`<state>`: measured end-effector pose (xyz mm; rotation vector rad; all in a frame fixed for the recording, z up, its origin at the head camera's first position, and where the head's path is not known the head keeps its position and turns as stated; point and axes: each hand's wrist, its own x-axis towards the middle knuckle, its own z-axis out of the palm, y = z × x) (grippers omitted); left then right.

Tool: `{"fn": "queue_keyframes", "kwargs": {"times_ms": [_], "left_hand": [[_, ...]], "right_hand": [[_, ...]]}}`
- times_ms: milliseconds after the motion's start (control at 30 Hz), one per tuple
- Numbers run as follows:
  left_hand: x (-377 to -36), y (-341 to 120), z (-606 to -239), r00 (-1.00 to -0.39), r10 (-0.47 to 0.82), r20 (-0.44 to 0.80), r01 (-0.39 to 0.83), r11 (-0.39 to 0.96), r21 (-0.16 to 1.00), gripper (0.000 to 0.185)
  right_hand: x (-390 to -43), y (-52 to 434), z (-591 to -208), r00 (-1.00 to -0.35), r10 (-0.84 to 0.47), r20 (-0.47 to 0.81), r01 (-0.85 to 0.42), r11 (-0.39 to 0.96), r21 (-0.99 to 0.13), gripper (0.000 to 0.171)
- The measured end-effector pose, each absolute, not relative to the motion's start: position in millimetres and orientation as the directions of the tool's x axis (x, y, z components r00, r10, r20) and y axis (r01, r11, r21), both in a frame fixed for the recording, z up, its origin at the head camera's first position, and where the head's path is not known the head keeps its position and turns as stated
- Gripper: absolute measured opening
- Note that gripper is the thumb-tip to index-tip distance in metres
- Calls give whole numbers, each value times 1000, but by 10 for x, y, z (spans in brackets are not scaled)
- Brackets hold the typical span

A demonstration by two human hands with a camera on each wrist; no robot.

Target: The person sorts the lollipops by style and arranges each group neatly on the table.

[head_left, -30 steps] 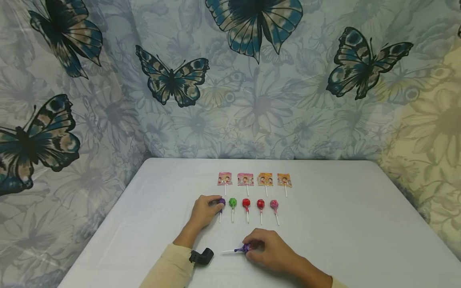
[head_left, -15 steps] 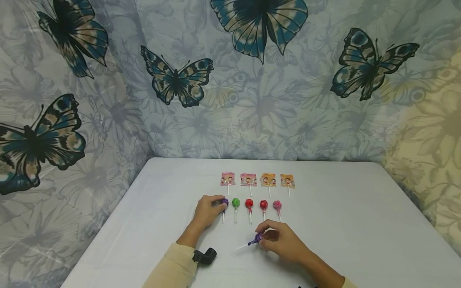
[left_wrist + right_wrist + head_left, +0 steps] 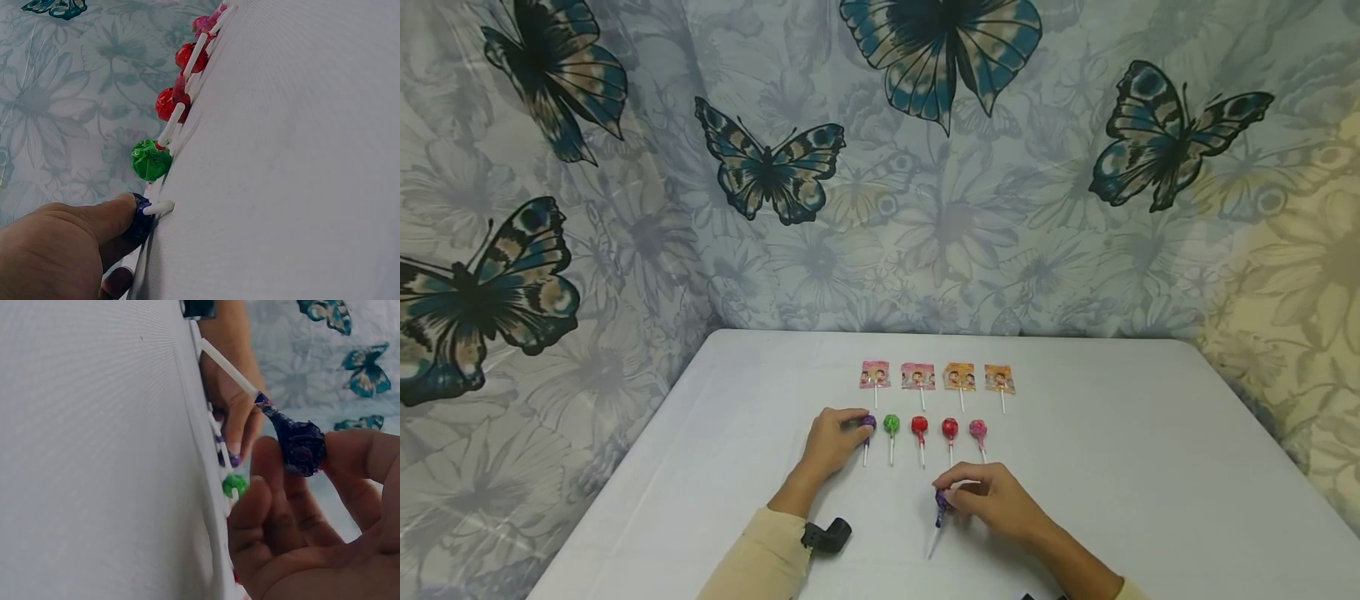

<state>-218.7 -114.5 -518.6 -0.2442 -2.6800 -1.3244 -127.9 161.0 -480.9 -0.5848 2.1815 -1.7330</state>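
Observation:
At the left end of the front row, my left hand (image 3: pixel 835 442) pinches a purple-wrapped lollipop (image 3: pixel 869 422) between thumb and fingers, its stick pointing toward me. A second purple lollipop (image 3: pixel 941 506) is pinched by its head in my right hand (image 3: pixel 1000 502), nearer to me. The right wrist view shows its dark wrapper (image 3: pixel 302 447) between the fingertips, with the white stick (image 3: pixel 229 365) slanting away. Beside my left hand lie a green lollipop (image 3: pixel 891 424), two red lollipops (image 3: pixel 919 426) and a pink lollipop (image 3: pixel 977 428), spaced apart.
Behind is a row of flat square-packet lollipops, two pink packets (image 3: pixel 875 374) and two orange packets (image 3: pixel 959 377). Everything lies on a white-covered table (image 3: pixel 1120 467). Butterfly-print cloth (image 3: pixel 940 250) hangs around its back and sides. A black wrist device (image 3: pixel 827 536) sits on my left wrist.
My right hand has moved right and slightly farther from me. The lollipop in it has turned, its stick swinging from pointing left to pointing toward me. The left hand keeps its hold.

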Motion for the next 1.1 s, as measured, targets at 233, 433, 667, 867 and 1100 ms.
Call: {"fn": "queue_keyframes", "kwargs": {"times_ms": [233,433,667,867,1100], "left_hand": [[-2177,-1144,-5194,-977,82,195,205,603,771,26],[-2180,-1142,-5197,-976,84,202,212,601,771,26],[-2181,-1140,-5195,-975,79,207,212,607,766,26],[-2182,-1143,-5193,-974,81,214,219,602,768,26],[-2185,-1152,-5190,-976,86,201,211,604,768,27]], "right_hand": [[-1269,1627,-4845,-872,-489,16,-79,108,-991,21],[-1268,1626,-4822,-900,-435,32,-117,170,-979,22],[-1307,1660,-4770,-946,-313,80,-175,289,-941,27],[-1346,1754,-4705,-975,-192,109,-160,277,-947,31],[-1490,1977,-4703,-971,-110,214,-240,352,-905,28]]}}
